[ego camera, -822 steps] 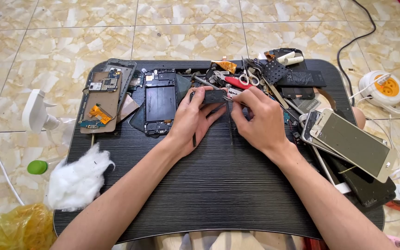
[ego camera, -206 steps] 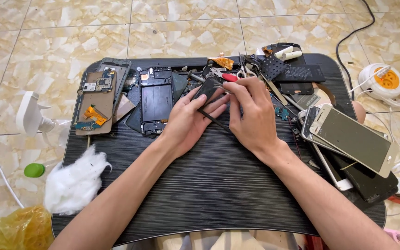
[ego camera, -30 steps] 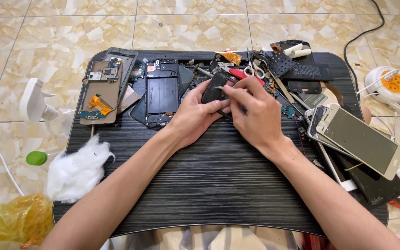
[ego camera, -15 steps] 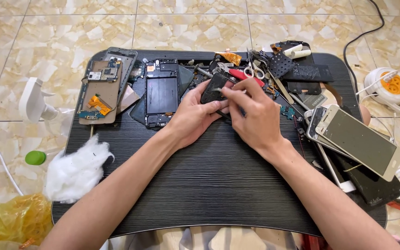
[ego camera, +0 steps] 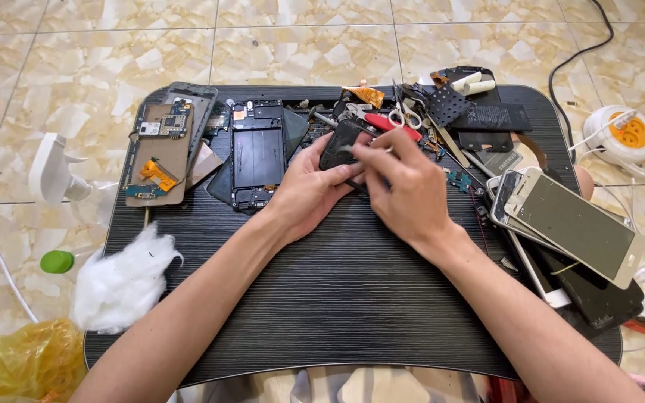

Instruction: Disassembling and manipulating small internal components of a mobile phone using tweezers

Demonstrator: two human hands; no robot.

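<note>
Head view, looking down on a black bench [ego camera: 352, 298] set over a tiled floor [ego camera: 300, 45]. Left hand [ego camera: 309, 188] curled around a small dark part [ego camera: 340, 143], fingers wrapped under and behind it, thumb lying along its near edge; part raised a little above the bench top, tilted, near the far middle. Right hand [ego camera: 404, 190] just beside the left and touching the same part from the right, fingers bent, thumb and forefinger pinched together at its upper edge; impossible to tell whether anything thin sits in that pinch. Part thus between both hands, held mainly by the left. Just left of the hands, an opened phone frame [ego camera: 257, 155] flat on the bench; further left, a circuit board [ego camera: 160, 160] with an orange flex. Behind the hands, red-handled scissors [ego camera: 391, 123] among loose bits. To the right, a stack of phones [ego camera: 569, 231], near the right forearm. At the bench's left edge, a white cotton wad [ego camera: 125, 276]; on the floor beyond, a green cap [ego camera: 57, 261] and a yellow bag [ego camera: 20, 362].
</note>
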